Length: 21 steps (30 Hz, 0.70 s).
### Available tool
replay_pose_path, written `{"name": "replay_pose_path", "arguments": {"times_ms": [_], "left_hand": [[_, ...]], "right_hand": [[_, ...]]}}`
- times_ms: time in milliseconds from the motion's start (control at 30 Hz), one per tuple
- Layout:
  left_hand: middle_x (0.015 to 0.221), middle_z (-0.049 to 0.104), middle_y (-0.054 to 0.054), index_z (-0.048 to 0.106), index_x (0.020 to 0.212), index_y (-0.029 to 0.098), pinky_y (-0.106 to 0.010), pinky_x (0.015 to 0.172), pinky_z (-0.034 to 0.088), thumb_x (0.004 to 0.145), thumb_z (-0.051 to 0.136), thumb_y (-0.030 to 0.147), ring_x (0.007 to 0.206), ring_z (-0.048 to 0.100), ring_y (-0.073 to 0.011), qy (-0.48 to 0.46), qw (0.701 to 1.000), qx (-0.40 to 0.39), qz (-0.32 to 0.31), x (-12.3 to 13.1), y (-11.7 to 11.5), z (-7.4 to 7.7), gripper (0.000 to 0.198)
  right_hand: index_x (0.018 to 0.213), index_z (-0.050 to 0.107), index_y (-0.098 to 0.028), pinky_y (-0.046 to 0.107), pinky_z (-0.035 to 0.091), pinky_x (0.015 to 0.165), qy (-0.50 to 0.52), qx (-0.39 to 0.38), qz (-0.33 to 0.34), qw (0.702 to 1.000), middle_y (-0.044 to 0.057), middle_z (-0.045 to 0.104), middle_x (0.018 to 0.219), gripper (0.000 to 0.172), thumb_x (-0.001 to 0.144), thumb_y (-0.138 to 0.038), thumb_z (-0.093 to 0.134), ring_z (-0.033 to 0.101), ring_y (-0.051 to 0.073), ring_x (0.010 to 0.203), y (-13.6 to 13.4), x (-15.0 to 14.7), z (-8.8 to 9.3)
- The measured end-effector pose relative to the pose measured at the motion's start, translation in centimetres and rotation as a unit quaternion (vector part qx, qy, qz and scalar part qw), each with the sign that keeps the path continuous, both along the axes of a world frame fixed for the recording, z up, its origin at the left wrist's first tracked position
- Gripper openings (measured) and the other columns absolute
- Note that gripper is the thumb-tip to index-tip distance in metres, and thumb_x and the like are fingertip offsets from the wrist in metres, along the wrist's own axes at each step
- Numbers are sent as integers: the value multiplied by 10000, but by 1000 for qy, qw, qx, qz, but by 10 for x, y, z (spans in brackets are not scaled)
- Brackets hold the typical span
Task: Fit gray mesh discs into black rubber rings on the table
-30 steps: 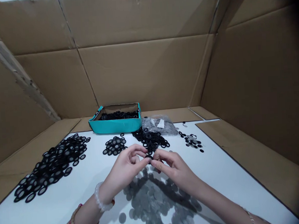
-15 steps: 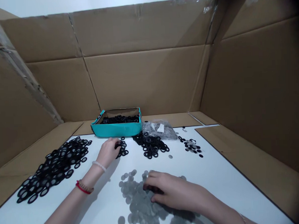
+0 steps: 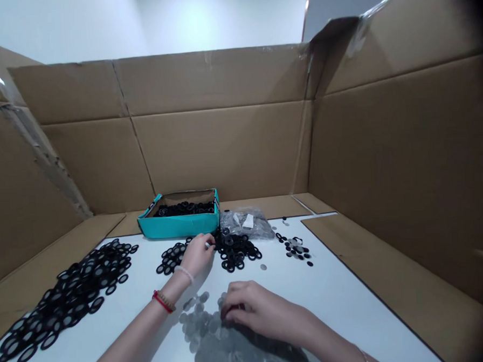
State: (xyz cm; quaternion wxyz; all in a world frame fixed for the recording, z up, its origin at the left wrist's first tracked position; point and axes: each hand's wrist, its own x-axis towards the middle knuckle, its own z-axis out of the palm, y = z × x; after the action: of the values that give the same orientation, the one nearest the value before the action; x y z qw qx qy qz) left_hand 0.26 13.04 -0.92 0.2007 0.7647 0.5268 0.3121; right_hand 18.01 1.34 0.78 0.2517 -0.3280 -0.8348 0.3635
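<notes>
My left hand (image 3: 199, 253) reaches to the left edge of the middle pile of black rings (image 3: 237, 251), its fingers bent together; what they pinch is too small to make out. Left of that hand lies a smaller cluster of black rings with grey centres (image 3: 172, 258). My right hand (image 3: 256, 310) is over the spread of grey translucent discs (image 3: 217, 339), thumb and fingers curled together, and anything between them is hidden.
A teal box (image 3: 179, 226) of black rings stands at the back, beside a clear plastic bag (image 3: 247, 224). A long heap of ringed discs (image 3: 73, 292) lies left, scattered small pieces (image 3: 297, 248) right. Cardboard walls (image 3: 219, 150) surround the white table (image 3: 337, 305).
My left hand has moved right, from the small ring cluster to the middle pile. My right hand's fingers have drawn closer together over the discs. The view has tilted up and shifted right.
</notes>
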Motion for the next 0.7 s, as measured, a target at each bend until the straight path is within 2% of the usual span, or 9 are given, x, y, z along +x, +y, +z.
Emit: {"name": "replay_pose_path", "arguments": {"times_ms": [67, 167, 233, 267, 367, 433, 533, 700], "left_hand": [[794, 631, -59, 593, 790, 151, -309, 701, 467, 769, 520, 225, 732, 600, -192, -45, 998, -38, -14, -1, -11, 6, 106], [736, 639, -44, 585, 828, 139, -277, 633, 486, 768, 531, 305, 686, 616, -177, -96, 989, -99, -47, 0, -38, 17, 185], [720, 632, -25, 586, 873, 147, -258, 626, 482, 774, 538, 334, 678, 610, -161, -136, 978, -139, -74, 1, -59, 24, 217], [719, 623, -19, 586, 887, 149, -251, 638, 475, 772, 555, 330, 681, 601, -153, -189, 961, -181, -90, 2, -68, 26, 217], [746, 603, -8, 599, 872, 160, -240, 667, 456, 749, 611, 321, 692, 575, -138, -296, 921, -232, -98, 2, -88, 31, 202], [778, 607, -14, 611, 866, 163, -244, 691, 450, 744, 624, 322, 707, 568, -138, -320, 913, -235, -93, 2, -92, 30, 201], [802, 611, -21, 612, 865, 165, -250, 698, 444, 716, 656, 311, 728, 564, -146, -325, 915, -221, -88, 1, -92, 25, 213], [768, 597, -19, 597, 777, 167, -263, 683, 445, 698, 662, 314, 740, 562, -168, -322, 929, -167, -73, 5, -93, 21, 179]], "right_hand": [[892, 658, -197, 251, 441, 744, 51, 10, -75, 996, 33, 628, 867, 166, 842, -144, 508, 590, 162, 804, 5, 0, 1], [977, 591, -183, 272, 451, 705, 145, -10, -180, 973, 27, 632, 800, 161, 826, -201, 537, 593, 169, 753, 13, -3, 0], [997, 563, -173, 268, 452, 677, 192, -37, -216, 957, 11, 618, 745, 209, 802, -247, 573, 587, 163, 714, 16, -5, -3], [996, 559, -168, 263, 449, 661, 208, -52, -224, 951, 6, 610, 726, 227, 793, -267, 584, 581, 159, 701, 17, -6, -4], [951, 576, -149, 251, 431, 603, 236, -109, -210, 942, -4, 584, 681, 261, 770, -333, 610, 558, 143, 639, 20, -8, -8], [837, 591, -144, 247, 418, 576, 240, -141, -193, 941, -10, 563, 657, 262, 755, -391, 619, 539, 130, 593, 21, -8, -10], [673, 548, -152, 248, 409, 560, 233, -165, -179, 941, -24, 530, 602, 341, 733, -481, 618, 518, 119, 552, 23, -7, -12], [660, 468, -177, 253, 419, 567, 251, -195, -135, 938, -45, 489, 576, 404, 705, -547, 623, 508, 117, 545, 25, -7, -16]]}}
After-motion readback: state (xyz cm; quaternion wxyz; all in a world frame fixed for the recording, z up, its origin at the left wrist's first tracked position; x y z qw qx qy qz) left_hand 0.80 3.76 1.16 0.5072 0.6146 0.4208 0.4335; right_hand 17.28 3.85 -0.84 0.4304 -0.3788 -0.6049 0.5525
